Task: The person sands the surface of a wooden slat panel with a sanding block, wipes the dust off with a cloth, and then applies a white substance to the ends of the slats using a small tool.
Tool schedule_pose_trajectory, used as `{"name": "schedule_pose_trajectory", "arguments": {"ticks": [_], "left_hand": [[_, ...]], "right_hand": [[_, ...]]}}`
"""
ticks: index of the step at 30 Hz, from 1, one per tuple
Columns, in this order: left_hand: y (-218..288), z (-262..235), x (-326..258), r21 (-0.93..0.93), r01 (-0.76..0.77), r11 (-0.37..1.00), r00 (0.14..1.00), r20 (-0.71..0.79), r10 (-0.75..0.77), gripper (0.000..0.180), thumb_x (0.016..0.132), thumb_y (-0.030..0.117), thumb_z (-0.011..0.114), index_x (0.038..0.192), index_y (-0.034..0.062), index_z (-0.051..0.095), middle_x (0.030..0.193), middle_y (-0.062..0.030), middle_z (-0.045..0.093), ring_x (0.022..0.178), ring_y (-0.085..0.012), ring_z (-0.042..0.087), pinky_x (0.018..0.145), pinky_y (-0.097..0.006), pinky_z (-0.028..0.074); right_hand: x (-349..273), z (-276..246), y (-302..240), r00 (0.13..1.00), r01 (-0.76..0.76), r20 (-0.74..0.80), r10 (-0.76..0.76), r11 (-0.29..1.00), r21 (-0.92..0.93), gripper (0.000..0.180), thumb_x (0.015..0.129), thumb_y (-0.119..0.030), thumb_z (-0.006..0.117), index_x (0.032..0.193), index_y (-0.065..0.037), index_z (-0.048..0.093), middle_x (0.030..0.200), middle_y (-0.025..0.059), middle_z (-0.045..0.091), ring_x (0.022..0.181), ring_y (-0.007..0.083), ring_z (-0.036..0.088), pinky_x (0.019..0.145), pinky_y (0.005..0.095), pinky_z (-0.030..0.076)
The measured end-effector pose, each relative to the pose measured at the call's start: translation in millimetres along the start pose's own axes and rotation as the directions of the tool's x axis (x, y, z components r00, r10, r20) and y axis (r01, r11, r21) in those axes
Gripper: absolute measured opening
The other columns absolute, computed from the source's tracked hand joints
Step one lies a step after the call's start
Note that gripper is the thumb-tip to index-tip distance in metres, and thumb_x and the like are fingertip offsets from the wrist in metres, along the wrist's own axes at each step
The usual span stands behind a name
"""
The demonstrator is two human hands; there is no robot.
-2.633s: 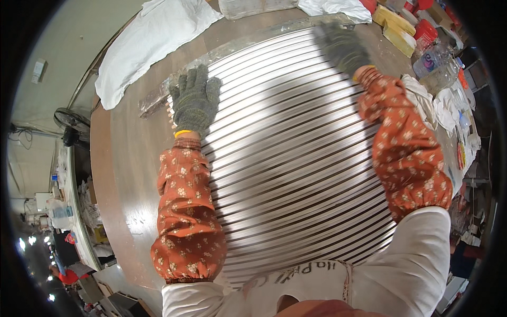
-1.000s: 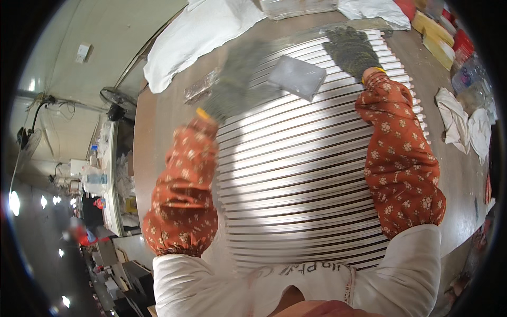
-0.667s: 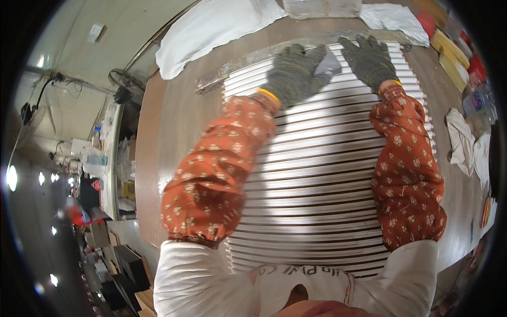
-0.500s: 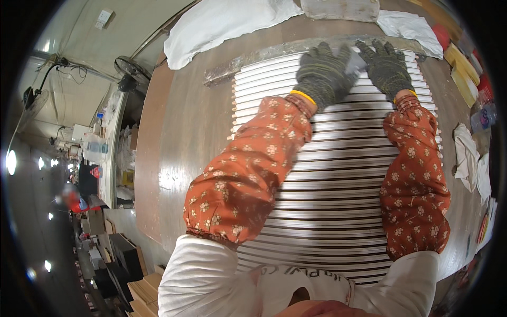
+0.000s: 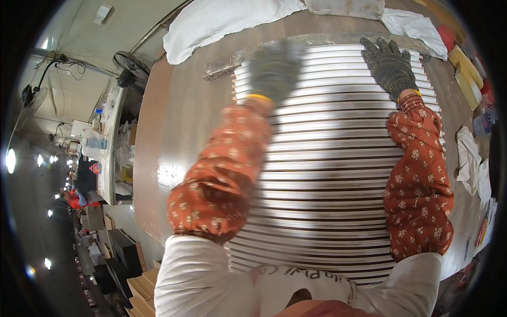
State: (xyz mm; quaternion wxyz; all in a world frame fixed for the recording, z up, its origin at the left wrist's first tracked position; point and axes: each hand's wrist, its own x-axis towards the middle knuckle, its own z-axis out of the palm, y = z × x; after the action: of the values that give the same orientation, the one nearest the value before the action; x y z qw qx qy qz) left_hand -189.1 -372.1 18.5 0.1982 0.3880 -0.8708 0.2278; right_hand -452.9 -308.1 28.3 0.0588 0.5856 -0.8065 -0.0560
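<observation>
Many narrow silvery-white strips (image 5: 327, 158) lie side by side in rows on the brown table, dark gaps showing between them. My right hand (image 5: 390, 66), in a dark knitted glove with a yellow cuff edge, rests palm down near their far right end with fingers spread. Over the far left end is my left hand (image 5: 275, 71), gloved alike. Motion smears its fingers, so whether it holds anything is hidden. Beyond the fingertips, a long worn bar (image 5: 327, 39) runs along the far edge of the strips. Red flowered sleeve covers are on both forearms.
A white cloth (image 5: 222, 26) lies at the table's far left, another white cloth (image 5: 414, 29) at the far right. Between them sits a pale block (image 5: 346, 8). Crumpled cloth (image 5: 467, 156) lies on the right edge. A fan (image 5: 131, 68) stands beyond the table's left side.
My left hand has swept left across the strips, away from my right hand. A pale flat piece beside it earlier no longer shows. My right hand has stayed nearly in place.
</observation>
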Motion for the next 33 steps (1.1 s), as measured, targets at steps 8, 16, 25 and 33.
{"name": "schedule_pose_trajectory", "arguments": {"ticks": [8, 16, 25, 33], "left_hand": [[25, -11, 22, -0.035, 0.261, 0.965, 0.936, 0.254, -0.244, 0.056, 0.094, 0.052, 0.035, 0.123, 0.0068, 0.05, 0.109, -0.0267, 0.06, 0.102, -0.0419, 0.06, 0.087, -0.054, 0.046], [-43, -3, 14, -0.121, 0.456, 0.882, 0.784, 0.524, -0.333, 0.064, 0.09, 0.052, 0.048, 0.134, 0.0051, 0.045, 0.099, -0.024, 0.063, 0.092, -0.0357, 0.064, 0.076, -0.051, 0.05], [75, -1, 67, -0.029, -0.022, 0.999, 0.996, 0.089, 0.025, 0.059, 0.095, 0.054, 0.036, 0.13, 0.0086, 0.048, 0.106, -0.0266, 0.059, 0.099, -0.041, 0.059, 0.084, -0.053, 0.046], [-54, -8, 22, 0.107, 0.003, 0.994, 0.923, 0.383, -0.044, 0.056, 0.096, 0.048, 0.041, 0.139, 0.0119, 0.036, 0.111, -0.0261, 0.055, 0.097, -0.0386, 0.058, 0.08, -0.052, 0.047]], "right_hand": [[4, 5, 4, 1.0, 0.001, -0.009, -0.001, 1.0, 0.029, 0.054, 0.099, -0.053, 0.028, 0.15, -0.037, 0.023, 0.156, 0.0093, 0.024, 0.145, 0.034, 0.019, 0.115, 0.0592, 0.014], [-3, -2, 3, 0.998, 0.044, -0.053, -0.04, 0.995, 0.088, 0.052, 0.099, -0.053, 0.025, 0.148, -0.036, 0.029, 0.156, 0.0091, 0.025, 0.145, 0.034, 0.019, 0.114, 0.0612, 0.012], [-5, 1, 1, 0.997, 0.064, -0.042, -0.061, 0.995, 0.08, 0.054, 0.099, -0.052, 0.027, 0.149, -0.033, 0.027, 0.156, 0.0017, 0.027, 0.143, 0.0382, 0.021, 0.113, 0.0631, 0.016], [-4, 2, 4, 0.996, 0.06, -0.071, -0.051, 0.989, 0.135, 0.056, 0.098, -0.054, 0.028, 0.149, -0.031, 0.028, 0.157, 0.0012, 0.025, 0.144, 0.0383, 0.018, 0.113, 0.0618, 0.014]]}}
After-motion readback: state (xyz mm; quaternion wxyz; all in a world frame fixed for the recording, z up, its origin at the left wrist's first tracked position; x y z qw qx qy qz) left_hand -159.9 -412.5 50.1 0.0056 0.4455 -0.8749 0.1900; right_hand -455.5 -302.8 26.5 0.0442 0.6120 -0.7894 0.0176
